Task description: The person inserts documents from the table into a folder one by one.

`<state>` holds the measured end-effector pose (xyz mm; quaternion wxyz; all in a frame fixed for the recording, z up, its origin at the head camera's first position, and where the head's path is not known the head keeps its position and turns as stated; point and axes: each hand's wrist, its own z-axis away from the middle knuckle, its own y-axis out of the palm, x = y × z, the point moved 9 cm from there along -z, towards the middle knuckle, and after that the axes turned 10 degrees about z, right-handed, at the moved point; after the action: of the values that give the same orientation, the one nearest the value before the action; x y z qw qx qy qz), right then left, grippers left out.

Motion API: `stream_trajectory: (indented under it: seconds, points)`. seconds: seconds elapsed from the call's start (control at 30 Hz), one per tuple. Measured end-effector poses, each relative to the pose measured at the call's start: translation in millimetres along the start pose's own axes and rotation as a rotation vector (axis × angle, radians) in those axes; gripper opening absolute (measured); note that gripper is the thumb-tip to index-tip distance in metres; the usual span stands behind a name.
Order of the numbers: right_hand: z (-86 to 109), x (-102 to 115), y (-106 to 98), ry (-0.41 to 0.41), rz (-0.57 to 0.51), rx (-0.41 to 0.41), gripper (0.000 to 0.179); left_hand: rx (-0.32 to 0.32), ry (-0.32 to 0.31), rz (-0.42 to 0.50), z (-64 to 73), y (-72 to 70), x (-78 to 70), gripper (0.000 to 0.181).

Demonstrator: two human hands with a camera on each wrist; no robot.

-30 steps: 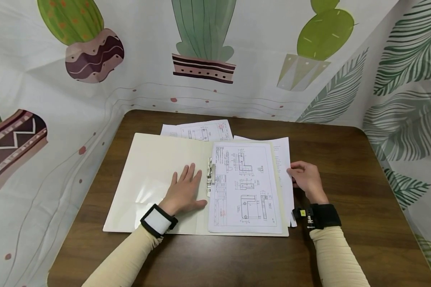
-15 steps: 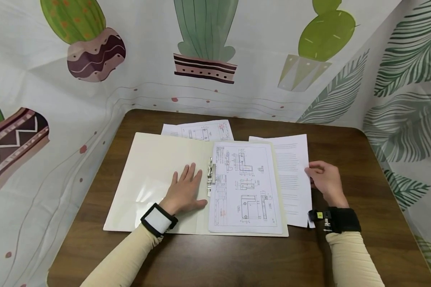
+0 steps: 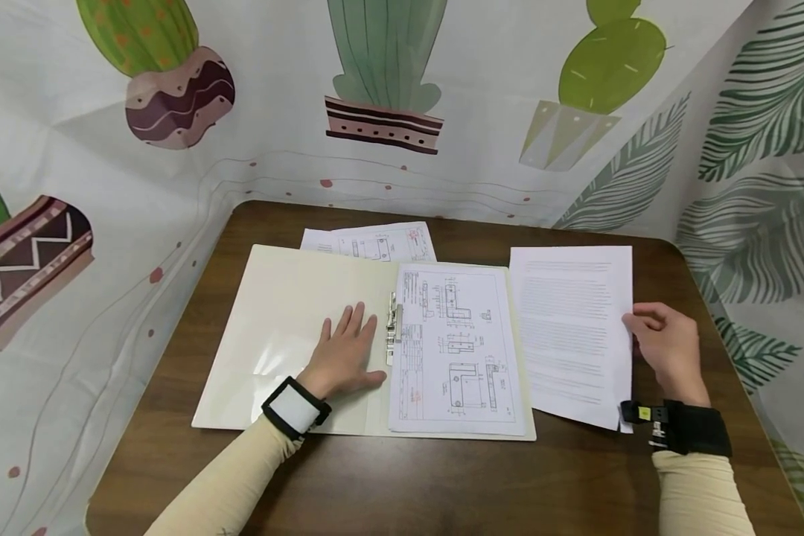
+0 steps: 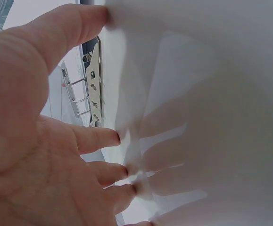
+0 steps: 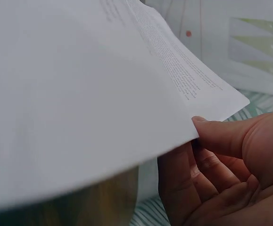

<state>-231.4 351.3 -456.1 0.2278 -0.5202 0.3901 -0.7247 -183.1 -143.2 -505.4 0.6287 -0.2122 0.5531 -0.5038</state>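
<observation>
The right hand (image 3: 666, 350) is pinching a text page (image 3: 576, 335), now pulled clear to the right of the open folder (image 3: 288, 327); the left hand (image 3: 345, 357) is lying spread flat on the folder's inside cover.

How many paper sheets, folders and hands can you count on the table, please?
Drawing sheets: 2, one in the folder, one behind it
Text sheets: 1, pinched by the right hand
Folders: 1
Hands: 2, left, right
Total: 6
</observation>
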Motion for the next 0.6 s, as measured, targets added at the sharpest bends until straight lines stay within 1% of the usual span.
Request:
stream_trajectory:
  seconds: [0.13, 0.3, 0.4, 0.5, 0.6]
  points:
    - [0.0, -8.1, -16.3, 0.023, 0.002, -0.040, 0.039, 0.003, 0.000, -0.001, 0.0, -0.2, 0.6, 0.104]
    - [1.5, -14.3, -33.9, 0.026, 0.027, -0.095, 0.039, 0.004, -0.001, -0.002, -0.5, 0.6, 1.1, 0.104]
    - [3.1, -17.6, -44.9, 0.038, 0.022, -0.127, 0.038, 0.001, 0.001, 0.001, -0.6, 0.6, 1.0, 0.103]
    - [4.4, -21.2, -57.3, 0.069, -0.019, -0.159, 0.032, -0.002, -0.001, 0.001, -1.2, 0.8, 1.5, 0.103]
    - [6.2, -25.7, -71.3, 0.111, -0.081, -0.213, 0.020, -0.004, -0.002, -0.001, -1.5, 1.8, 2.3, 0.104]
